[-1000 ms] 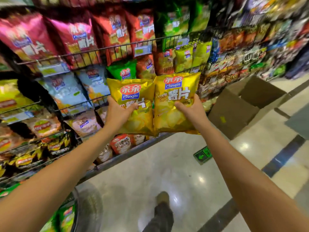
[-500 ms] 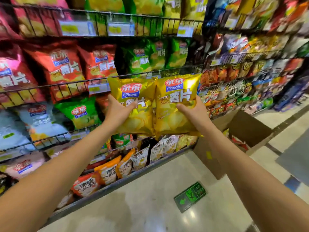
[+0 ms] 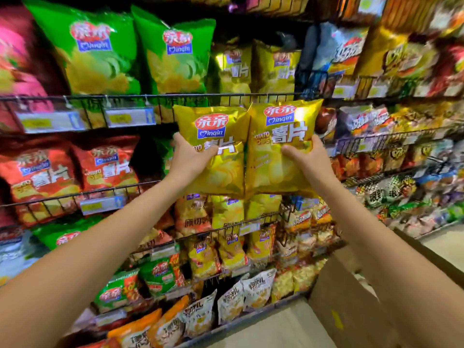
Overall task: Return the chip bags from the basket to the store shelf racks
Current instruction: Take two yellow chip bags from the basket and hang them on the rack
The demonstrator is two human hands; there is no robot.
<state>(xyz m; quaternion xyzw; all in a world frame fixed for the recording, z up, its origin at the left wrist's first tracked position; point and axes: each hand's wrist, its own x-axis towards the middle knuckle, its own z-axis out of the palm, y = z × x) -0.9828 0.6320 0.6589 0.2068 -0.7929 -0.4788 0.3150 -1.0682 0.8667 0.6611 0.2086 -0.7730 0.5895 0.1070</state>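
Two yellow chip bags are held upright side by side in front of the wire shelf racks. My left hand grips the left yellow bag at its left edge. My right hand grips the right yellow bag at its right edge. The two bags touch in the middle. Their tops reach the front rail of a rack that carries matching yellow bags directly behind and above them. The basket is out of view.
Green bags stand to the left on the same rack, red bags one level lower. Several more racks of snack bags fill the space below and to the right. An open cardboard box stands on the floor at the lower right.
Both hands have raised the two yellow bags, from the lower racks up to the rack with the matching yellow bags. The view has tilted up and moved closer to the shelves.
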